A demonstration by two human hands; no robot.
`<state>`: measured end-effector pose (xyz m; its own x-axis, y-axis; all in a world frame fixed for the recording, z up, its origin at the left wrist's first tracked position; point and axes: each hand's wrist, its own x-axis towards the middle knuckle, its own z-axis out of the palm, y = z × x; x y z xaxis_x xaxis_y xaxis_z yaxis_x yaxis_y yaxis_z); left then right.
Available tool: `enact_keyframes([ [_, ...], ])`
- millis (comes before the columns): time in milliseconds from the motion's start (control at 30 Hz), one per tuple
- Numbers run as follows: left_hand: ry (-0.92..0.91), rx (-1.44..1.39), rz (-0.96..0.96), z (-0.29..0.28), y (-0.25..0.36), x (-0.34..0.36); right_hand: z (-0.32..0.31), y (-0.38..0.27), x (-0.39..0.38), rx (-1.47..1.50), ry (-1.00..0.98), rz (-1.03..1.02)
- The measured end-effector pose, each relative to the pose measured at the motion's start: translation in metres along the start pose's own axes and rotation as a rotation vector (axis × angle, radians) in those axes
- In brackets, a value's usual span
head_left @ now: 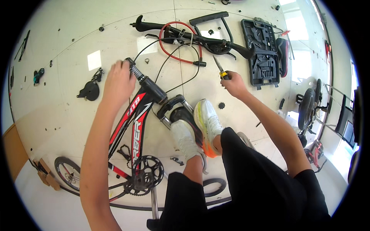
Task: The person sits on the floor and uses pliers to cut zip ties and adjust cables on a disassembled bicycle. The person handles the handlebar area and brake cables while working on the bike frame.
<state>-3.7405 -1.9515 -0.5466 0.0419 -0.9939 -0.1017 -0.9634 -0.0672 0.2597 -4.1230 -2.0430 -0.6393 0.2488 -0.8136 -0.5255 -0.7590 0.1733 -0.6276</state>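
Note:
My left hand (120, 81) has its fingers curled round the black upper end of a coil spring (137, 73). That spring stands out of the black head tube (153, 90) of a black and red bicycle frame (135, 115). Off to the right, my right hand (234, 84) is closed on a knife (219, 64) with a yellow and black handle. Its pointed grey blade is aimed away from me, toward the handlebar (200, 37). The handlebar lies detached on the floor, with cables and a red cable lock (163, 46) around it.
An open black tool case (264, 67) lies at the far right, beside a dark shoe (283, 57). A black bicycle part (90, 90) sits left of my left hand. My feet straddle the fork and front wheel (181, 114). The crankset (144, 175) is near me; small parts dot the floor.

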Motion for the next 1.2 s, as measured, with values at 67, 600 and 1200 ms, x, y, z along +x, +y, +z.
enact_keyframes([
  [67, 0.120, 0.018, -0.046, 0.041, -0.013, 0.028, 0.010, -0.008, 0.008, 0.160, 0.033, 0.040],
  [600, 0.023, -0.132, -0.166, 0.099, 0.056, 0.103, 0.079, -0.008, -0.028, 0.937, -0.226, 0.392],
  [1200, -0.430, -0.382, -0.277, 0.145, 0.180, -0.022, -0.049, -0.007, 0.003, 0.347, -0.225, 0.103],
])
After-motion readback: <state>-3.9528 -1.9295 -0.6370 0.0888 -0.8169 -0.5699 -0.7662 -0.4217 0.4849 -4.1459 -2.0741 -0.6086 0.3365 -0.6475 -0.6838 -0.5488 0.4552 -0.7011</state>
